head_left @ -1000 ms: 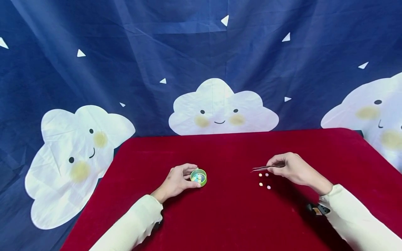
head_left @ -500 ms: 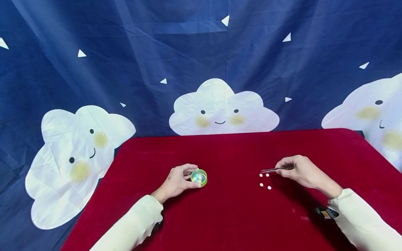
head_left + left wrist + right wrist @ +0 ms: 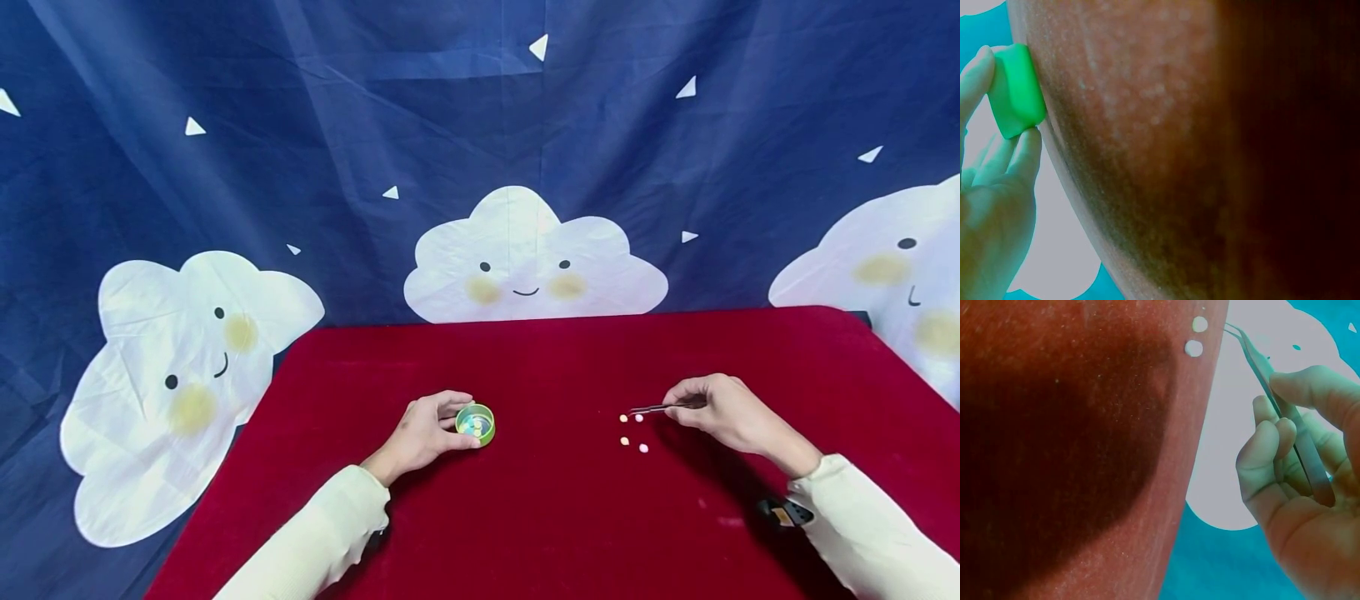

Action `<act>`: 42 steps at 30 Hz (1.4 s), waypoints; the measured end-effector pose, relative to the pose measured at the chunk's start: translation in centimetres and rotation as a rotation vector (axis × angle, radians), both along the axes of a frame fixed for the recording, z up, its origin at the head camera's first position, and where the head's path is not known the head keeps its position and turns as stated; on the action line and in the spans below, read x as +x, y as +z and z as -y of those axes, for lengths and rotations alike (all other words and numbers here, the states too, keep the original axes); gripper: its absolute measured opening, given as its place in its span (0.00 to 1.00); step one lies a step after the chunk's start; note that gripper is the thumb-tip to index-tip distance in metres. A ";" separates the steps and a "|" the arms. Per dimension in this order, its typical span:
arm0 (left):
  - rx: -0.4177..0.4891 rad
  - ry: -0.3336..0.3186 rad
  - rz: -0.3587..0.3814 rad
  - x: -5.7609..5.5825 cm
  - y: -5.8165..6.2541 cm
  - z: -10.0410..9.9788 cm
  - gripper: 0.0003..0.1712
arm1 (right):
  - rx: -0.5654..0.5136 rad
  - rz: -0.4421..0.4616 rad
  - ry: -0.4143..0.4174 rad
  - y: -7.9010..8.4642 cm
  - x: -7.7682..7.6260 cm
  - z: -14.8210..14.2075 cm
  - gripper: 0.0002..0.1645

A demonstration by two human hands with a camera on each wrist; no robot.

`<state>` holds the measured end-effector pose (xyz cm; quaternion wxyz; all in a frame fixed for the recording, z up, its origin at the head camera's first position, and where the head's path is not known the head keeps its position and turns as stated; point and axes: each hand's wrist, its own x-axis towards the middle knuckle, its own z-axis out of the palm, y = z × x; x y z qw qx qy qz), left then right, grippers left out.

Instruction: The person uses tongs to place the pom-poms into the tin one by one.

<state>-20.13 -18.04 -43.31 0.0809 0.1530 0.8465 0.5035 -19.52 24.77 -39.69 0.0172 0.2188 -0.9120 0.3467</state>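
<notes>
Tweezers (image 3: 651, 409), slim and metallic, sit pinched between the thumb and fingers of the right hand (image 3: 723, 414), over the right part of the table. Their long axis runs sideways, nearly parallel to the table's far edge; the tips point to the person's left, angled slightly toward the near side. Seen from the right wrist, the prongs bend near the end, a narrow gap between them. The head view loses their back end behind the hand, and I can't tell there whether the tips touch the yellow pellet (image 3: 623, 418) just beside them.

The left hand (image 3: 423, 433) grips a round green cup (image 3: 488, 438), thumb on the near side, fingers on the far side. Its mouth faces up, with pale pieces inside, too blurred by glare to count; the left wrist view shows only its outer wall.

Close to the tweezers lie a pinkish pellet (image 3: 639, 418), a second yellow one (image 3: 625, 442) and another pinkish one (image 3: 643, 448). Cream sleeves (image 3: 862, 517) run off the bottom and side. Beyond the red table (image 3: 540, 517) hangs a blue curtain (image 3: 465, 108) with smiling clouds, the rightmost cut off.
</notes>
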 end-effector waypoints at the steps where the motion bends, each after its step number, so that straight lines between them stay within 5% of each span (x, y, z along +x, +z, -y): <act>1: 0.000 0.001 0.000 0.0 0.0 0.0 0.36 | 0.001 -0.003 -0.003 -0.1 0.0 0.0 0.04; 14: 0.006 0.019 -0.003 0.1 0.1 -0.2 0.35 | 0.051 -0.032 -0.032 -0.2 -0.7 0.5 0.06; 42: 0.017 0.015 0.000 0.2 0.2 -0.2 0.36 | 0.005 0.003 0.057 1.5 -2.1 5.0 0.03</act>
